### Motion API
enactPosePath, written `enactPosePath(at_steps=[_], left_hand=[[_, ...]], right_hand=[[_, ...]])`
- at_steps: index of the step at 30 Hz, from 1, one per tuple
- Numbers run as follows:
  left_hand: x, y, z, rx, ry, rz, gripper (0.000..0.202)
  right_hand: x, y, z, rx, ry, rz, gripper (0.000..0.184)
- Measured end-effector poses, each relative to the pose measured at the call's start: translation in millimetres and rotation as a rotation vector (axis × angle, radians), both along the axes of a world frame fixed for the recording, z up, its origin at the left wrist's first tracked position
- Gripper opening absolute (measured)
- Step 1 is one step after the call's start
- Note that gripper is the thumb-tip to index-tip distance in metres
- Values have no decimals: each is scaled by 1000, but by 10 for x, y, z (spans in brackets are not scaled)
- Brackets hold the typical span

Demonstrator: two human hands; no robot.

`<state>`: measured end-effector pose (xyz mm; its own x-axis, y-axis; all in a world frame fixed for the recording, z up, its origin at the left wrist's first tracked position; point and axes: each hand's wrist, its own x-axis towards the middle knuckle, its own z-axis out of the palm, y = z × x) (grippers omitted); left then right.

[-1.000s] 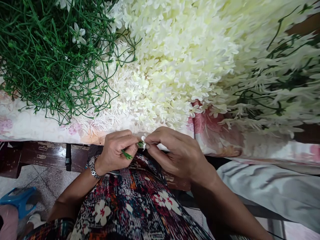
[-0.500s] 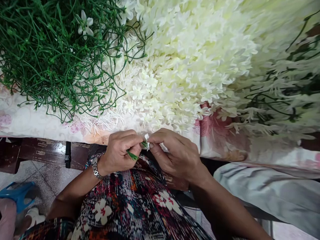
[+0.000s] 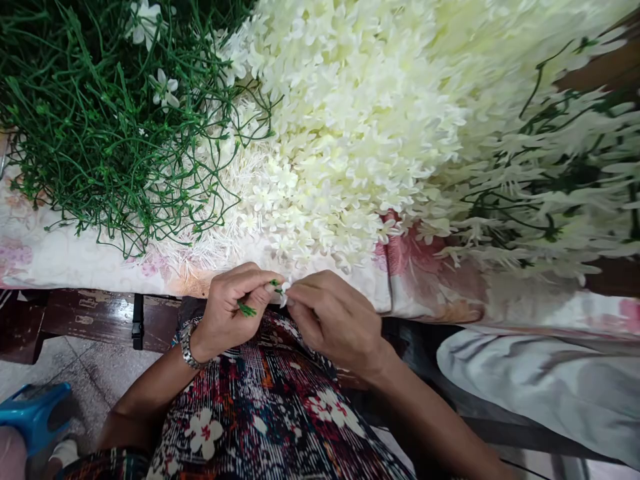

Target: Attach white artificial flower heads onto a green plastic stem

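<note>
My left hand [image 3: 238, 305] is closed round a green plastic flower stem [image 3: 247, 309], whose tufted ends poke out of the fist and between thumb and forefinger. In a pinch, my right hand [image 3: 336, 319] holds a small white artificial flower [image 3: 285, 293] against one stem tip. The fingertips of both hands almost meet just off the table's front edge. Beyond them lies a heap of loose white artificial flowers [image 3: 340, 147]. To its left is a tangled pile of green stems [image 3: 115, 140]. Thin white stamen-like pieces [image 3: 215, 233] lie between the two piles.
A flower-patterned cloth [image 3: 75, 257] covers the table. At the right lie finished-looking white flowers on green stems [image 3: 545, 193]. A person's pale-clothed leg [image 3: 530, 387] is close on my right. A blue stool [image 3: 37, 417] stands on the floor at lower left.
Both hands have shifted slightly left in view, still close together. The white flower remains pinched at the stem tip. The view has also moved a little.
</note>
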<state>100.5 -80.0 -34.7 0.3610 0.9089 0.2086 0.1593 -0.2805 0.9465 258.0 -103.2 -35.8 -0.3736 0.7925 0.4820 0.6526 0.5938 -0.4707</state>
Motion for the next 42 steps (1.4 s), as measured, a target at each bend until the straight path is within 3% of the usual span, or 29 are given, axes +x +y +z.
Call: enactPosePath(at_steps=[3, 7, 9, 13, 17, 21, 24, 27, 34, 38, 42], left_hand=[[24, -13, 41, -28, 35, 57, 14], [18, -15, 66, -6, 28, 70, 13], [1, -6, 69, 7, 10, 31, 13], [-20, 22, 78, 6, -24, -43, 12], [-44, 39, 100, -45, -28, -64, 10], [-87, 34, 92, -113, -61, -61, 8], [-87, 22, 64, -150, -98, -45, 6], [-52, 9, 43, -191, -141, -14, 6], [10, -3, 79, -198, -126, 13, 17], [-1, -16, 89, -134, -74, 4, 12], [-56, -57, 86, -91, -70, 23, 3]], right_hand=[[-17, -72, -16, 51, -8, 26, 27], [81, -104, 81, -16, 114, 77, 29], [171, -59, 116, 1, 132, 2, 26], [278, 110, 76, 67, -126, -268, 13], [228, 222, 16, 15, -379, -259, 7], [204, 220, -2, -14, -401, -268, 11], [236, 183, 7, -48, -300, -267, 8], [245, 138, 62, -170, -10, -229, 5], [104, 122, 145, -723, 645, -29, 4], [30, 130, 93, -801, 746, 90, 5], [-44, 115, 91, -777, 687, 99, 4]])
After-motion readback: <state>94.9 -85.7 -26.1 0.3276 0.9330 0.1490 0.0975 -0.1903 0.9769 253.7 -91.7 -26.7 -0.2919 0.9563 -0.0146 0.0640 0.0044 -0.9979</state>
